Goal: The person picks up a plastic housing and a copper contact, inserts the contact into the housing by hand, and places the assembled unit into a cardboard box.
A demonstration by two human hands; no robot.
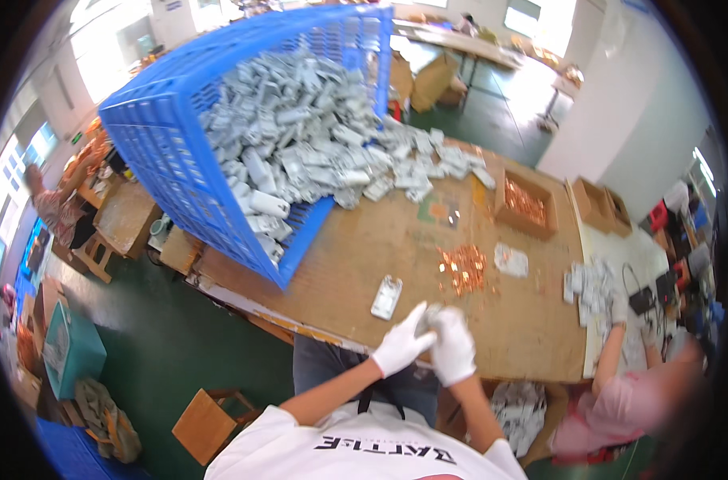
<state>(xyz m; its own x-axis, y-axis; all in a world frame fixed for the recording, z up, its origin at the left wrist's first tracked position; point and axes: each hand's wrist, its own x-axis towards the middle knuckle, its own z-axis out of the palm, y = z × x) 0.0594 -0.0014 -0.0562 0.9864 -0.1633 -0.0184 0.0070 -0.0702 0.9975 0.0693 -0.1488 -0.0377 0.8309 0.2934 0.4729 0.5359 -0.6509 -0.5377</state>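
Observation:
My hands meet at the near edge of the table, both in white gloves. My left hand [404, 342] and my right hand [454, 349] are closed around a small greyish part [432, 315], blurred and mostly covered by the fingers. Just beyond my left hand, a white plastic housing [387, 298] lies flat on the tabletop. Farther off to the right is a loose heap of shiny copper pieces [464, 269]. Beside that heap rests another pale housing [511, 261].
A blue crate [152, 152] lies tipped at the left, spilling pale housings [300, 144] across the brown table [356, 248]. A cardboard box [524, 226] holds copper pieces. At right, a co-worker's gloved hand [620, 306] is beside stacked housings [590, 292]. A wooden stool [205, 426] stands below left.

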